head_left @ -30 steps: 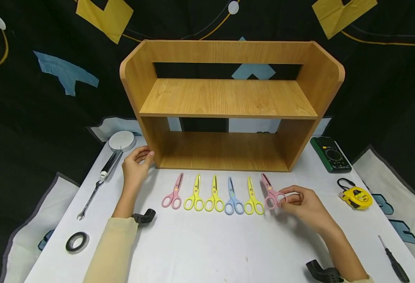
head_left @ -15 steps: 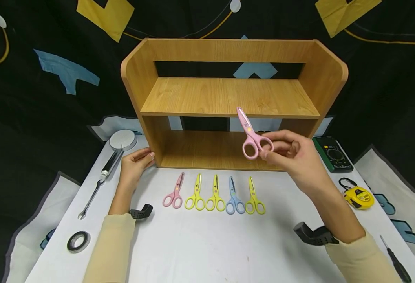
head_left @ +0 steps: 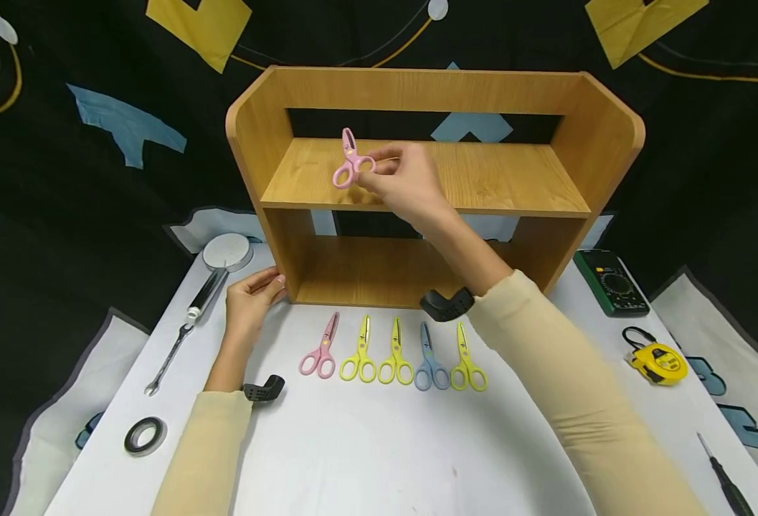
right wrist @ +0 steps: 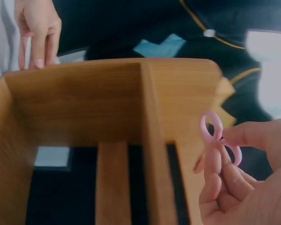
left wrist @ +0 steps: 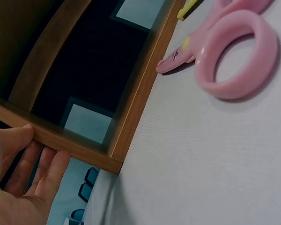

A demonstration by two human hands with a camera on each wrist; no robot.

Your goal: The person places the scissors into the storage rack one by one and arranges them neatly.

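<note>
Five scissors (head_left: pixel 391 355) lay in a row on the white table (head_left: pixel 366 451) (one pink, three yellow, one blue). The left hand (head_left: pixel 249 301) rested relaxed fingers against the wooden shelf (head_left: pixel 417 179). The right hand (head_left: pixel 404 183) pinched pink scissors (head_left: pixel 351 161) above the upper board.

We wear pale cream long sleeves on both arms, plain knit-looking fabric, no print, cuffs ending just behind each wrist. A black plastic cam mount is strapped at each wrist, betw. cuff and grip: curved, matte, w/ a ribbed or perforated face. Left hand (head_left: pixel 249 301) and right hand (head_left: pixel 404 183) are bare, no gloves, rings or watch seen; nails short, unpainted.
</note>
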